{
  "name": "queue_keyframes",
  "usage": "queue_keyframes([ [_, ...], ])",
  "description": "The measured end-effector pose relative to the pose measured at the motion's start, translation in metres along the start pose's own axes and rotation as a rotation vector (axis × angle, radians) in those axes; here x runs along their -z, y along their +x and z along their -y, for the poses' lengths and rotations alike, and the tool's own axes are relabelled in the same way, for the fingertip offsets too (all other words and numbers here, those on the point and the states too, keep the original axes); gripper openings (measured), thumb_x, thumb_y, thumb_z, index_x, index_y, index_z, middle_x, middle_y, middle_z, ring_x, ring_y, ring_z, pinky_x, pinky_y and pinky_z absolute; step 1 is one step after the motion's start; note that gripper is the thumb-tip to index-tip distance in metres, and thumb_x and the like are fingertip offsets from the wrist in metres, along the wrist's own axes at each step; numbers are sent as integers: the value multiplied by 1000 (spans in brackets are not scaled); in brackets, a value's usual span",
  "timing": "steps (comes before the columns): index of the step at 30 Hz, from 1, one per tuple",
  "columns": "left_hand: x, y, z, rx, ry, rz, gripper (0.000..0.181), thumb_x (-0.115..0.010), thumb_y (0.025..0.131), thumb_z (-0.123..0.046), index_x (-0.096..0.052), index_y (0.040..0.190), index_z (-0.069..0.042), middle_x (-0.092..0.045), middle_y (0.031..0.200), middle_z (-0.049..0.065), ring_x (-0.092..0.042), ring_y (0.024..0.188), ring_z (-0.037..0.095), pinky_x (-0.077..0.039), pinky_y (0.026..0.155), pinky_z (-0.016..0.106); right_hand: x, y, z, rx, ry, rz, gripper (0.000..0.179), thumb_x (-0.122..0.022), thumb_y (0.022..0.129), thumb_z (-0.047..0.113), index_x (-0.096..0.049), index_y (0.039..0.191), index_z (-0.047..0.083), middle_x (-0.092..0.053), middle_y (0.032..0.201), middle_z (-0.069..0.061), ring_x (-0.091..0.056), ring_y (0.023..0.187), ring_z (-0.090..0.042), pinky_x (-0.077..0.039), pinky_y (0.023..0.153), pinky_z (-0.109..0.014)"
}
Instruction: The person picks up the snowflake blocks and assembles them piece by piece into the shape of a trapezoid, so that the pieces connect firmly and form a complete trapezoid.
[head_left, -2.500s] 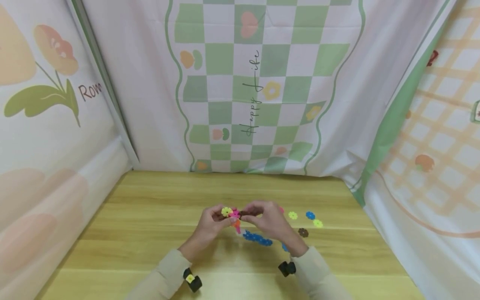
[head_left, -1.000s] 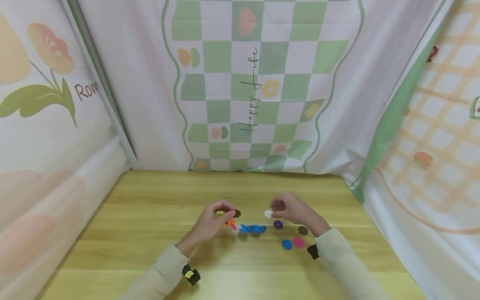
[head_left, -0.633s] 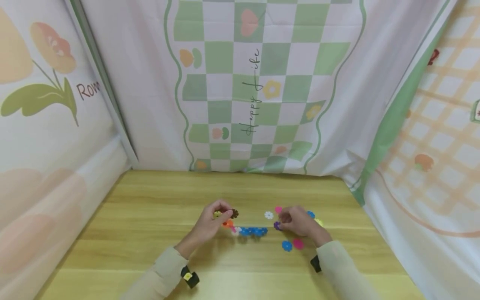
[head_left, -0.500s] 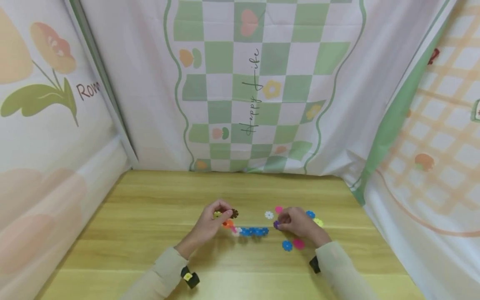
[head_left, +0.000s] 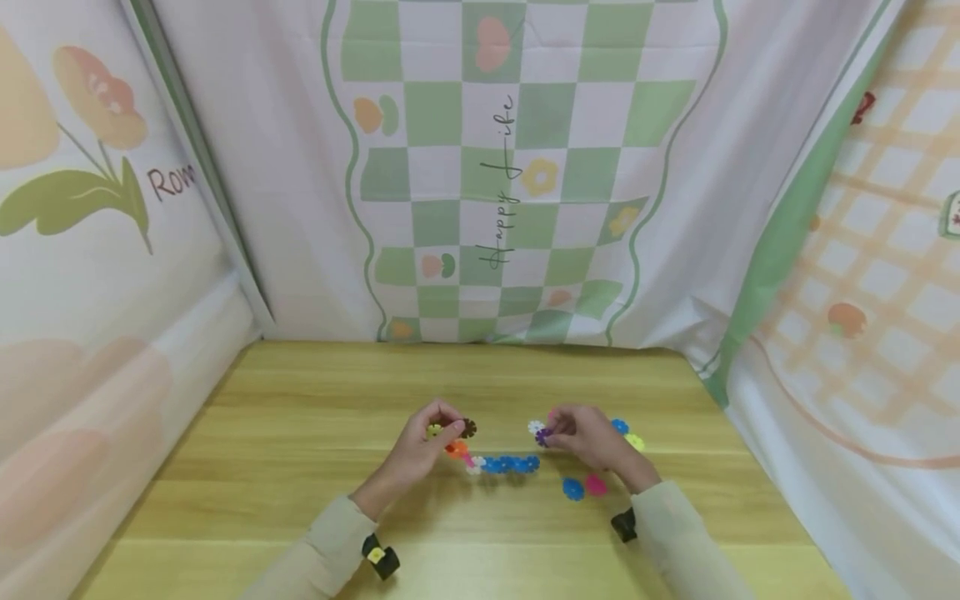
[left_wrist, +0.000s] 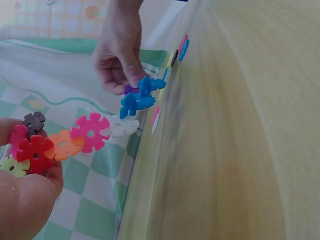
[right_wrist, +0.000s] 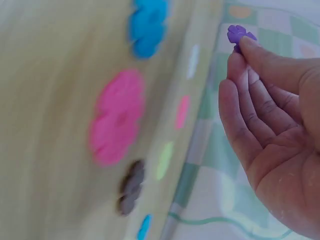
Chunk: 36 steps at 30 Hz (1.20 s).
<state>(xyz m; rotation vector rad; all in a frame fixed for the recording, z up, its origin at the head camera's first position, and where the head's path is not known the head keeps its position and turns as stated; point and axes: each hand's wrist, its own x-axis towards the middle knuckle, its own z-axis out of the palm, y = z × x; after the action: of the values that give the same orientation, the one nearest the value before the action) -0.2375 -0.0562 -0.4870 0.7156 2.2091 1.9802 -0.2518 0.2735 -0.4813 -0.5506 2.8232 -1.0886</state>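
Note:
In the head view my left hand [head_left: 416, 450] pinches one end of a chain of linked flower-shaped plastic discs. The left wrist view shows its parts: a dark brown disc [left_wrist: 34, 123], a red disc [left_wrist: 36, 155], an orange disc [left_wrist: 66, 145], a pink disc [left_wrist: 90, 132], a white disc [left_wrist: 122, 127] and several blue discs [left_wrist: 137, 102] at the far end. Yellow-green and pink discs sit by the left fingers, partly hidden. My right hand [head_left: 592, 437] pinches a single purple flower disc [right_wrist: 239, 35] between thumb and index finger, to the right of the chain.
Loose discs lie on the wooden table [head_left: 300, 500] around the right hand: white [head_left: 535, 426], blue [head_left: 573, 489], pink [head_left: 596, 484], another blue [head_left: 619, 426] and yellow-green [head_left: 634, 442]. A brown disc [right_wrist: 131, 187] shows in the right wrist view. Printed curtains [head_left: 300, 208] surround the table.
My right hand has left the chain, touched a loose white disc and left it on the table. It then picked up the purple disc and moved slightly left; the left hand keeps its hold.

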Motion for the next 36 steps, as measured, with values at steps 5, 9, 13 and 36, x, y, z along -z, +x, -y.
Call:
queue_keyframes([
  [5, -1, 1, 1, 5, 5, -3, 17, -59, 110, -20, -64, 117, -6, -62, 110, 13, -60, 94, 14, -56, 82, 23, 3, 0, 27, 24, 97, 25, 7, -76, 98, 15, -72, 102, 11, -74, 94, -1, -73, 89, -25, -61, 77, -23],
  [9, -1, 1, 1, 21, 12, -7, 18, -59, 110, -22, -64, 117, -7, -62, 111, 11, -60, 96, 14, -56, 82, 23, 2, 2, 45, 46, 165, 49, 14, -76, 98, 20, -72, 106, 9, -75, 97, -4, -74, 93, -30, -62, 81, -24],
  [13, -1, 1, 1, 22, 15, -9, 18, -59, 110, -22, -64, 117, -7, -62, 111, 11, -60, 96, 14, -55, 82, 23, -1, 4, 60, 58, 261, 81, 22, -76, 98, 21, -72, 111, 4, -76, 101, -10, -74, 97, -38, -65, 85, -33],
  [36, 3, -1, -2, -72, 30, 101, 17, -56, 111, -18, -60, 117, -3, -63, 111, 14, -60, 99, 15, -54, 84, 25, -15, 20, 92, -145, 589, 213, 29, -73, 100, 18, -71, 119, -4, -79, 105, -10, -76, 101, -35, -64, 93, -43],
])
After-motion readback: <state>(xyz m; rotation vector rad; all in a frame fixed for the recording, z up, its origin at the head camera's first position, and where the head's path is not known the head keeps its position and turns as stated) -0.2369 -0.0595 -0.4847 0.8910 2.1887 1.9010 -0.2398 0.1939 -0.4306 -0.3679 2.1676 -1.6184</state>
